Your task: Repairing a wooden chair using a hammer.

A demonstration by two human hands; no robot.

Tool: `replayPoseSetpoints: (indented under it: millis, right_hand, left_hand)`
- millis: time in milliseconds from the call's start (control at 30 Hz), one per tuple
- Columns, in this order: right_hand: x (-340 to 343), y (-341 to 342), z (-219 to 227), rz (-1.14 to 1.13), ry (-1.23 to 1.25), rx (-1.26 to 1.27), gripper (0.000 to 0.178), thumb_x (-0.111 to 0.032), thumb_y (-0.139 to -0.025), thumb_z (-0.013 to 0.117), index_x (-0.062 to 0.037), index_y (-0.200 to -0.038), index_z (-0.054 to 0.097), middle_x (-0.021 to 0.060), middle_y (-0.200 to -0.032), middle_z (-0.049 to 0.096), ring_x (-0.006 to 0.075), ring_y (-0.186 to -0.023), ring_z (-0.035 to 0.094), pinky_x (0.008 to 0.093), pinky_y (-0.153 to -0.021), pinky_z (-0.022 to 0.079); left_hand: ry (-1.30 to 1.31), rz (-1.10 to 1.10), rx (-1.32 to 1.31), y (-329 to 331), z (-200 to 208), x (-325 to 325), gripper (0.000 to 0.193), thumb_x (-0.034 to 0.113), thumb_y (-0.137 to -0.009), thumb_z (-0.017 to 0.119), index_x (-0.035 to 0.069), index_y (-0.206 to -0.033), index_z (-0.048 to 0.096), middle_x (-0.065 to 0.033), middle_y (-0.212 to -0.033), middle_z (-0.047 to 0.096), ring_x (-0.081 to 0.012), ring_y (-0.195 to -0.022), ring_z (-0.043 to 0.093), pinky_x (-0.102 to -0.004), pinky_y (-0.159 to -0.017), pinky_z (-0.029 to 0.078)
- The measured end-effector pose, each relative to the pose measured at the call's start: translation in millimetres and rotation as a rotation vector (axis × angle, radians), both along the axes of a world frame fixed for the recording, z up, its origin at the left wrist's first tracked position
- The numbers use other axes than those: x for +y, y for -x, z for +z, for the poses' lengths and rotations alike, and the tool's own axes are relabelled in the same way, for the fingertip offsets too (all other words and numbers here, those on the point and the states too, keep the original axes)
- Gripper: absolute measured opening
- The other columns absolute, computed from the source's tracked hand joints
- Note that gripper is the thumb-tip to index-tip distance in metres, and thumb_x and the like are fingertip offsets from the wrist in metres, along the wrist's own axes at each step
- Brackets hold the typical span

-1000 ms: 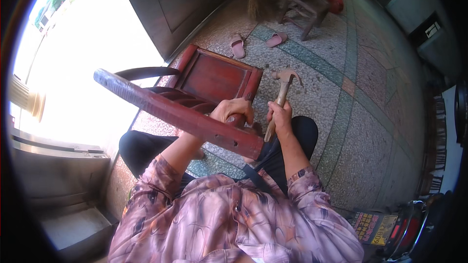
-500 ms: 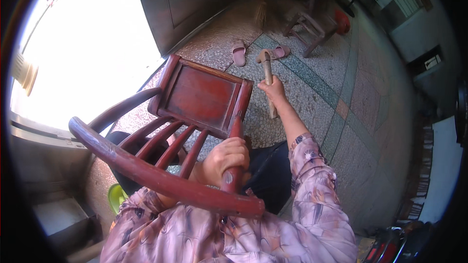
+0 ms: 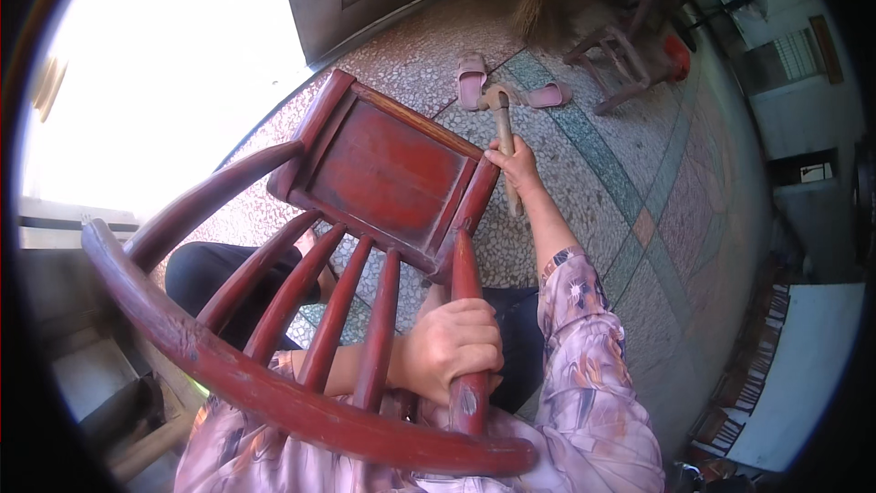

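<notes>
A dark red wooden chair [image 3: 388, 178] lies tipped in front of me, its seat panel facing up and its curved top rail [image 3: 274, 402] across my lap. My left hand [image 3: 456, 347] is wrapped round the thick right-hand post of the backrest, with its forearm passing behind the slim spindles [image 3: 333, 329]. In my right hand [image 3: 516, 169] is a hammer [image 3: 504, 128], gripped by its pale wooden handle with the head pointing away from me. The thumb of that hand is close to the seat's right corner; whether it touches I cannot tell.
Two pink slippers [image 3: 472, 82] lie on the patterned stone floor [image 3: 584, 237] beyond the hammer. Farther off are a small wooden stool [image 3: 620, 64], a red round object [image 3: 676, 57] and a straw broom [image 3: 537, 9]. A bright doorway [image 3: 182, 64] opens at the left.
The chair's top rail has swung down and closer to my body, and the chair fills more of the view. The hammer now sits nearer the seat's right edge. Both grips are unchanged.
</notes>
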State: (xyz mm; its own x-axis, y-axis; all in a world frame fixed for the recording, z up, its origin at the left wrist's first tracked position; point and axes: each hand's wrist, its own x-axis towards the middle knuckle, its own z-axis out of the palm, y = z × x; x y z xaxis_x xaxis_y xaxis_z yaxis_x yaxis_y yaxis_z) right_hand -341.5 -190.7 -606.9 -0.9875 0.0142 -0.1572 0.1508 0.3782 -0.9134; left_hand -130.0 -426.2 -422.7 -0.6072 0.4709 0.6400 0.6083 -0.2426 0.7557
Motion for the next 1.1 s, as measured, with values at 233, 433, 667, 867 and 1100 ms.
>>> replayPoseSetpoints:
  millis: [233, 433, 667, 867, 1100]
  right_hand:
    - [-8, -1, 4, 0.112, -0.167, 0.030, 0.028, -0.016, -0.072, 0.075, -0.0025, -0.091, 0.061, 0.0047, -0.083, 0.063, 0.0123, -0.073, 0.060, 0.0263, -0.070, 0.048]
    - [-12, -1, 12, 0.023, -0.102, 0.004, 0.030, -0.022, -0.069, 0.077, -0.0031, -0.086, 0.061, 0.0068, -0.079, 0.065, 0.0147, -0.071, 0.061, 0.0282, -0.067, 0.049]
    - [-5, 7, 5, -0.064, -0.164, 0.030, 0.026, -0.017, -0.074, 0.073, -0.0023, -0.088, 0.057, 0.0085, -0.080, 0.064, 0.0163, -0.069, 0.062, 0.0292, -0.064, 0.050]
    - [1, 7, 7, -0.220, 0.374, -0.161, 0.018, -0.006, -0.081, 0.063, 0.0014, -0.090, 0.049, 0.0143, -0.083, 0.062, 0.0219, -0.070, 0.066, 0.0292, -0.062, 0.053]
    - [-22, 3, -3, -0.019, 0.266, -0.026, 0.022, -0.007, -0.077, 0.066, -0.0011, -0.092, 0.051, 0.0147, -0.091, 0.066, 0.0205, -0.086, 0.064, 0.0302, -0.082, 0.048]
  left_hand:
    - [-0.075, -0.018, -0.027, -2, -10, 0, 0.022, 0.015, -0.061, 0.069, 0.007, -0.076, 0.055, -0.0075, -0.072, 0.053, -0.0279, -0.070, 0.055, -0.0398, -0.073, 0.044]
    - [-0.096, -0.012, -0.038, -4, -13, 1, 0.023, 0.014, -0.060, 0.069, 0.006, -0.076, 0.054, -0.0080, -0.073, 0.052, -0.0285, -0.071, 0.055, -0.0399, -0.074, 0.044]
    - [-0.098, -0.002, -0.031, -4, -14, 3, 0.023, 0.015, -0.060, 0.069, 0.007, -0.074, 0.054, -0.0078, -0.073, 0.052, -0.0278, -0.071, 0.054, -0.0387, -0.074, 0.043]
    - [-0.118, 0.011, -0.029, -3, -15, 3, 0.022, 0.015, -0.060, 0.068, 0.007, -0.073, 0.053, -0.0076, -0.072, 0.051, -0.0276, -0.070, 0.053, -0.0384, -0.072, 0.042]
    - [-0.055, -0.005, 0.052, -2, -11, -4, 0.022, 0.016, -0.059, 0.066, 0.006, -0.074, 0.053, -0.0072, -0.072, 0.053, -0.0275, -0.069, 0.055, -0.0395, -0.071, 0.044]
